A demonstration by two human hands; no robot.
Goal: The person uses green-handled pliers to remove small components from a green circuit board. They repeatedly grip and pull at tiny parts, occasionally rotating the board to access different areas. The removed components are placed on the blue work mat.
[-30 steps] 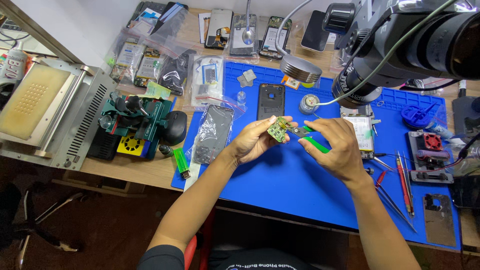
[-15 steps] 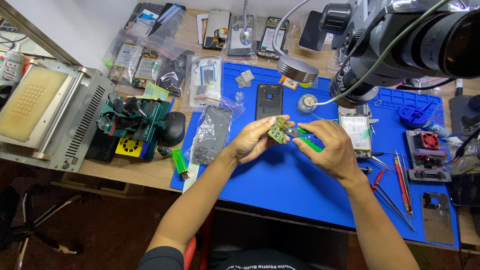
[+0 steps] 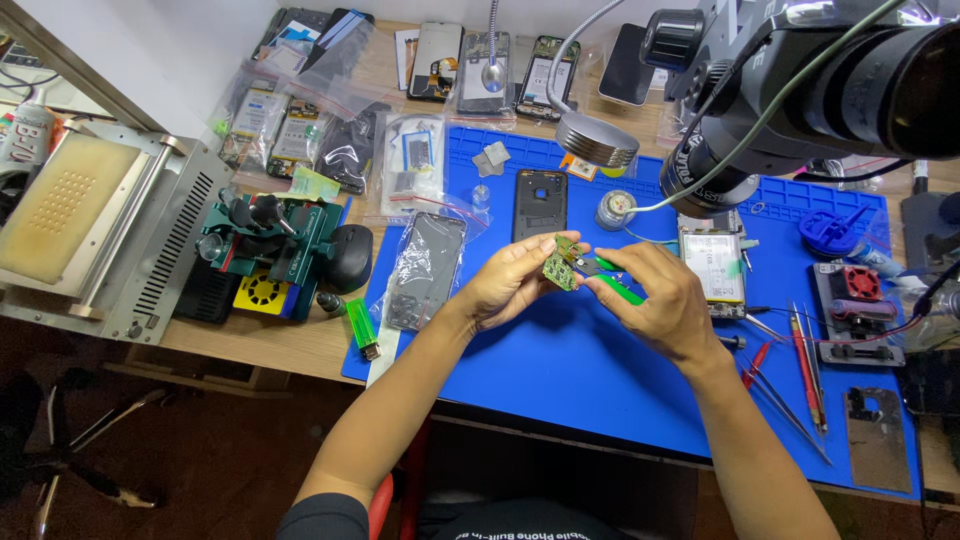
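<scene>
Above the blue mat (image 3: 560, 370) you pinch a small green circuit board (image 3: 562, 268) in your left hand (image 3: 510, 285), while your right hand (image 3: 655, 300) grips a green-handled tool (image 3: 618, 289) set against it. Judging by the open phone shell (image 3: 540, 203) and battery (image 3: 712, 262) lying apart on the worktop, disassembly looks done; board work seems unfinished.

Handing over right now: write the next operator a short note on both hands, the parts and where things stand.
Left hand: holds the small green circuit board above the blue mat.
Right hand: holds a green-handled tool, tip at the board.
Phone back shell lies on the mat beyond the hands, battery to the right, tweezers further right.
Done: board is out of the phone.
Left: work on the board in progress.
</scene>
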